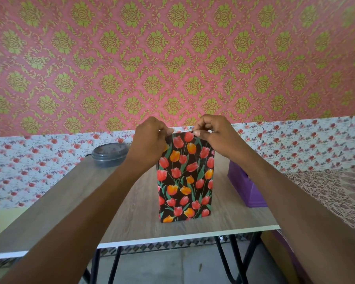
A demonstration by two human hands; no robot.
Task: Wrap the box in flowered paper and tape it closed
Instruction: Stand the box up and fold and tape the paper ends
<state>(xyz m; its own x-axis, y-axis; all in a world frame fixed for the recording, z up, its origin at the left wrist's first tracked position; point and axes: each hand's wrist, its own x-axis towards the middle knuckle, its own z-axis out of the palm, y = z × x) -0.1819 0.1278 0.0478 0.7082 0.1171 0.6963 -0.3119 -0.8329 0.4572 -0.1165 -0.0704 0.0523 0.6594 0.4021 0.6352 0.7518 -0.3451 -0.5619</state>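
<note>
The box [186,181] stands upright on end in the middle of the wooden table [131,212], covered in black paper printed with red and orange tulips. My left hand [150,142] pinches the paper's top edge at its left corner. At the right corner my right hand [211,134] pinches the same top edge between thumb and fingers. The box's upper end is hidden behind the raised paper and my hands. No tape shows in view.
A grey lidded round container [110,154] sits at the table's far left. A purple box [246,185] stands at the right edge, partly behind my right forearm. Flowered and patterned walls close off the back; the table's front edge lies near me.
</note>
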